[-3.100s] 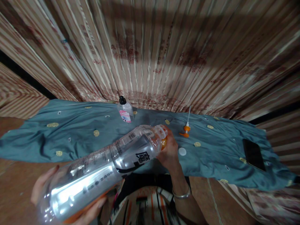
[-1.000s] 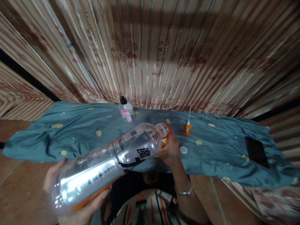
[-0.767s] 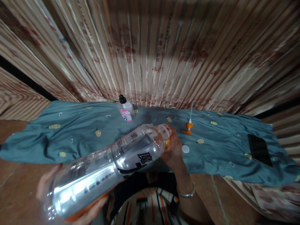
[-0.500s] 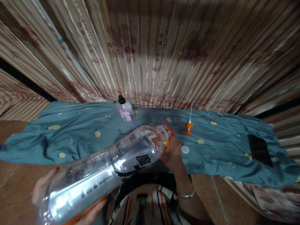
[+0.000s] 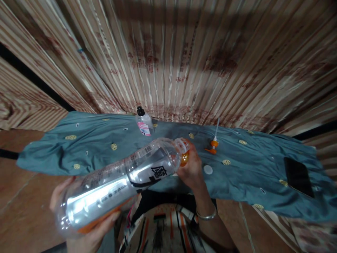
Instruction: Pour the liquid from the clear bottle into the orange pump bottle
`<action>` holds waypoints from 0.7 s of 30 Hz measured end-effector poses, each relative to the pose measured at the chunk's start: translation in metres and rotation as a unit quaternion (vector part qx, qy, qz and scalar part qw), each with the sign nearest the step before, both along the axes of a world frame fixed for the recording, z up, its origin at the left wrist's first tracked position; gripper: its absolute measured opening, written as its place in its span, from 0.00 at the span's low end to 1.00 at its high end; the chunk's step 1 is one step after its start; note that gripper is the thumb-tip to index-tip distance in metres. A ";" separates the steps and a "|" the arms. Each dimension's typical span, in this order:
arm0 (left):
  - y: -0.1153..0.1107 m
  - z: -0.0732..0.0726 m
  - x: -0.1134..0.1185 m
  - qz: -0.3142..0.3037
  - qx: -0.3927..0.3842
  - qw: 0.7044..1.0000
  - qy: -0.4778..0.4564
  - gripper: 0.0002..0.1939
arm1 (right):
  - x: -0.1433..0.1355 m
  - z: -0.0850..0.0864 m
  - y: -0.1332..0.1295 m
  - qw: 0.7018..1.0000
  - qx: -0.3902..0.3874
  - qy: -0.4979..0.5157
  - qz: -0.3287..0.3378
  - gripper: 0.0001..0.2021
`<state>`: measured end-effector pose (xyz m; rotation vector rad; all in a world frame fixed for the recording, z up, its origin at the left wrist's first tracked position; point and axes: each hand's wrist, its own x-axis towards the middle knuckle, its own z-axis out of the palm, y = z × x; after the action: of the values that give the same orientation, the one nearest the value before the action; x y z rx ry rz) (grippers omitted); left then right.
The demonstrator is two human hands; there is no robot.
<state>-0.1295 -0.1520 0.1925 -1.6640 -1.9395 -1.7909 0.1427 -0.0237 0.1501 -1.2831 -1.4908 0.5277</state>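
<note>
A large clear plastic bottle (image 5: 113,186) with dark lettering lies tilted across the view, its neck toward the right. My left hand (image 5: 89,228) is wrapped round its wide base end at the lower left. At the neck end, my right hand (image 5: 192,167) has its fingers closed round a small container with yellow-orange contents (image 5: 184,159), which touches the bottle's mouth. An orange pump head (image 5: 214,144) with a clear tube lies on the cloth, right of my right hand. Near my right wrist is a round white disc (image 5: 207,169).
A small bottle with a black cap and pink label (image 5: 144,123) stands at the back of the teal cloth (image 5: 97,133). A dark phone (image 5: 298,176) lies at the right. Striped curtains (image 5: 168,63) hang behind.
The large bottle's base end and my left hand have shifted right and slightly up in the view. The bottle's neck stays against the small container. The whole view has shifted a little.
</note>
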 end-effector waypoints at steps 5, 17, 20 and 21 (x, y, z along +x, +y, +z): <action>-0.005 -0.008 -0.009 0.001 -0.041 0.999 0.008 0.52 | 0.001 -0.004 0.001 1.000 0.016 -0.001 -0.004 0.32; -0.007 -0.009 0.011 0.008 -0.022 1.000 -0.018 0.51 | 0.006 -0.004 0.002 0.999 0.009 -0.044 0.007 0.34; -0.009 -0.012 0.011 0.016 -0.018 0.999 -0.045 0.50 | 0.006 -0.004 0.001 0.999 0.024 -0.036 0.011 0.32; -0.011 -0.014 0.009 0.016 -0.020 0.999 -0.048 0.51 | 0.006 -0.004 0.001 0.999 0.028 -0.034 0.014 0.32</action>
<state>-0.1209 -0.1625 0.1789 -1.5762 -2.0400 -1.8664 0.1490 -0.0230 0.1463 -1.2492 -1.5716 0.4625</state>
